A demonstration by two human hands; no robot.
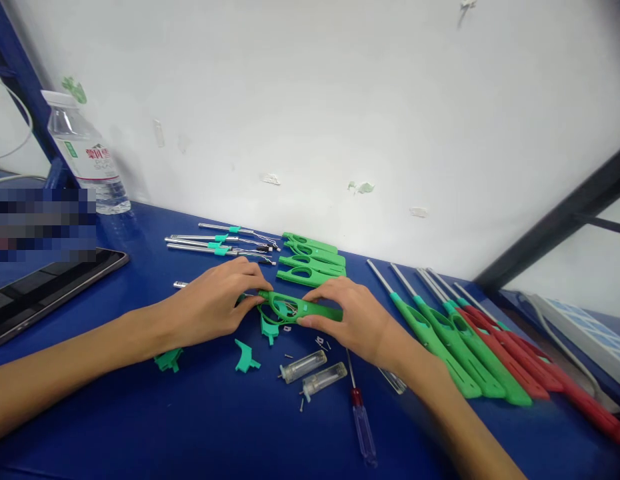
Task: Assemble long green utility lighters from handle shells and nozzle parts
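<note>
A green lighter casing [310, 308] spans the space between my two hands, low over the blue table. My left hand [215, 297] pinches its front end, where a metal tube [180, 285] partly shows behind the fingers. Thumb and fingers of my right hand [347, 313] close on its rear part. Wires and a teal piece show in the casing's opening. Just below lie teal triggers [247, 357], two clear fuel tanks [304, 366], small screws [289, 356] and a screwdriver [361, 420] with a clear handle. Another tank [393, 380] is partly hidden by my right forearm.
Several metal tubes with wires [205, 245] lie at the back, beside several green casing halves [313, 270]. Whole green lighters [440, 340] and red lighters [510, 353] line the right side. A water bottle [85, 157] and a phone [55, 287] occupy the left. A white wall rises behind.
</note>
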